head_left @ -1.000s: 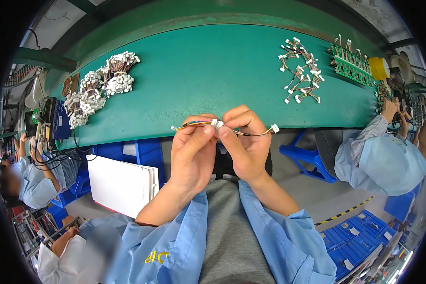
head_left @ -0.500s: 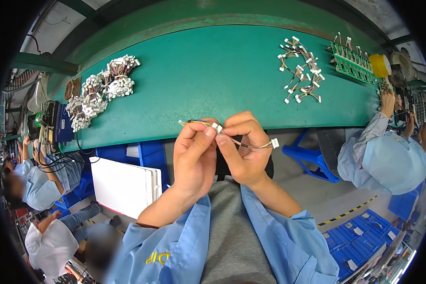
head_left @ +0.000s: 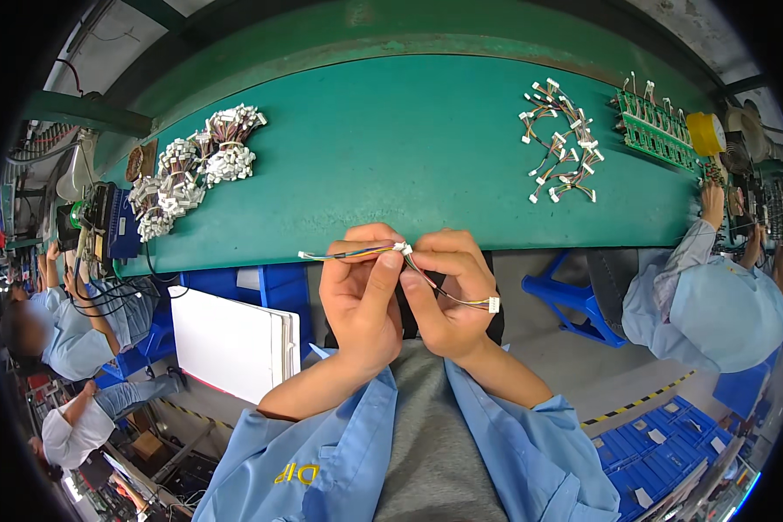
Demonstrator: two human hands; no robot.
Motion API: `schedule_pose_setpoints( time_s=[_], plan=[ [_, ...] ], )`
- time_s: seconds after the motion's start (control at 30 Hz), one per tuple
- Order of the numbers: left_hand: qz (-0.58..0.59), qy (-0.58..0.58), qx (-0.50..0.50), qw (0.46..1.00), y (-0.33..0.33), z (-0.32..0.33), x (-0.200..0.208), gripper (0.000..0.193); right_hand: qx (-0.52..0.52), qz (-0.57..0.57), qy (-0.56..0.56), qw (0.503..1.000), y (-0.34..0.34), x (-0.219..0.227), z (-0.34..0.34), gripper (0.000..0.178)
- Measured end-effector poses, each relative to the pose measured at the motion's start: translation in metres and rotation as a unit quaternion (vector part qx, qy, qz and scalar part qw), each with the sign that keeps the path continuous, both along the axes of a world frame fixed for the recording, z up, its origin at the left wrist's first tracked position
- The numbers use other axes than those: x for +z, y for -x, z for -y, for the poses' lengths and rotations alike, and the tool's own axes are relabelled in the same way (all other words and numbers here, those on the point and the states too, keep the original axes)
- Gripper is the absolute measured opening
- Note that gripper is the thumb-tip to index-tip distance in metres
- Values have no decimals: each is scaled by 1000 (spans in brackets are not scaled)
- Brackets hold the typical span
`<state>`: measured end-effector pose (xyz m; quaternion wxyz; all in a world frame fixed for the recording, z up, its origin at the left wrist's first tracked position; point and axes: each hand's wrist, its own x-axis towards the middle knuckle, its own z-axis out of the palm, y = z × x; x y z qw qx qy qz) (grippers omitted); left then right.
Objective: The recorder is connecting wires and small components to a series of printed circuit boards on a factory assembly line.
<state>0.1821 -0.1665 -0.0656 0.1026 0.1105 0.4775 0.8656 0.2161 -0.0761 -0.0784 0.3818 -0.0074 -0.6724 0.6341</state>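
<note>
- Left wire lead [head_left: 344, 256], a thin strand of several coloured wires, lies roughly level across the left hand's fingers, above the near edge of the worktop; a small white plug tips its left end, and its right end reaches the white connectors [head_left: 402, 249] between the two hands.
- Right wire lead [head_left: 458, 300] slants from those connectors across the right hand, down to a white plug [head_left: 494, 304] that hangs free just right of the fingers.
- Left hand [head_left: 361, 300] is closed in a pinch on its lead, thumb against fingers near the connectors.
- Right hand [head_left: 448, 304] pinches the other lead the same way, the two thumb tips close together. Whether the connectors are joined or merely touching cannot be told.
- The green worktop [head_left: 383, 157] stretches beyond the hands.
- At its far left lie thick bundles of white-plugged leads [head_left: 178, 183]; at its far right, a loose scatter of similar leads [head_left: 574, 157].
- Right of the scatter stand green circuit boards [head_left: 657, 130], with a round yellow object [head_left: 706, 134] beside them.
- Near left, a white flat-topped object [head_left: 226, 339] sits below the worktop edge.
- Near right are a blue stool [head_left: 574, 296], a co-worker in light blue [head_left: 713, 304] and blue bins [head_left: 661, 444].
</note>
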Motion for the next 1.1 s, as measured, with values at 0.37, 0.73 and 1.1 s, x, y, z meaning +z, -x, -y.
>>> schedule_pose_setpoints(
  time_s=[0.37,0.73,1.1],
  plan=[
    [-125,-47,26,991,4,-6,-5,21,26,-7,67,997,-5,8,2,23],
    [-187,61,41,980,8,14,3,22,45,56,71,995,-11,-3,9,16],
    [-127,119,126,977,3,56,2,5,203,66,147,966,20,-5,37,4]
  ],
)
